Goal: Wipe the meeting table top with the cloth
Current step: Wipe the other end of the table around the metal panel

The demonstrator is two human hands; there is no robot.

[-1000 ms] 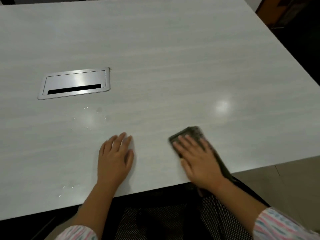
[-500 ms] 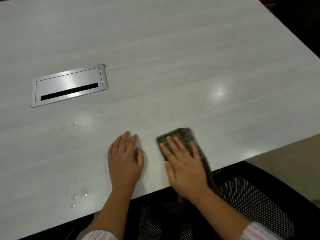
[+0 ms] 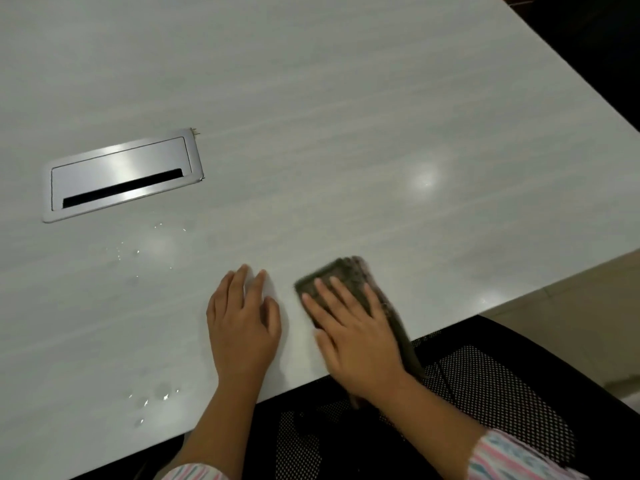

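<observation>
right hand (image 3: 356, 337) is lying flat on the cloth (image 3: 346, 275), fingers straight and a bit spread, pressing it onto the table (image 3: 346, 133) rather than gripping it. the cloth is dark and folded, sitting close to the table's near edge. its far end is poking out past the fingertips, the middle is hiding under the palm, and a strip is trailing back along the outer side of the hand and hanging over the edge by the wrist. that hand and the cloth are both looking smeared, so i'm not making out folds or texture.

left hand (image 3: 242, 323) is resting flat on bare table just beside the right one, fingers straight and holding nothing. the two hands are sitting near each other but not touching.

beyond the left hand, off to its outer side, a metal cable flap (image 3: 121, 174) with a dark slot is sitting flush in the table. water drops (image 3: 145, 251) are glinting between the flap and the left hand, and another bunch of drops (image 3: 156, 400) is sitting beside the left forearm near the edge.

below the wrists a black mesh chair (image 3: 502, 393) is showing, partly covered by both arms. striped sleeves (image 3: 512, 459) are getting cut off at the bottom. pale floor (image 3: 571, 306) is showing past the table edge on the right hand's outer side, and the far corner out there is too dark to read.
</observation>
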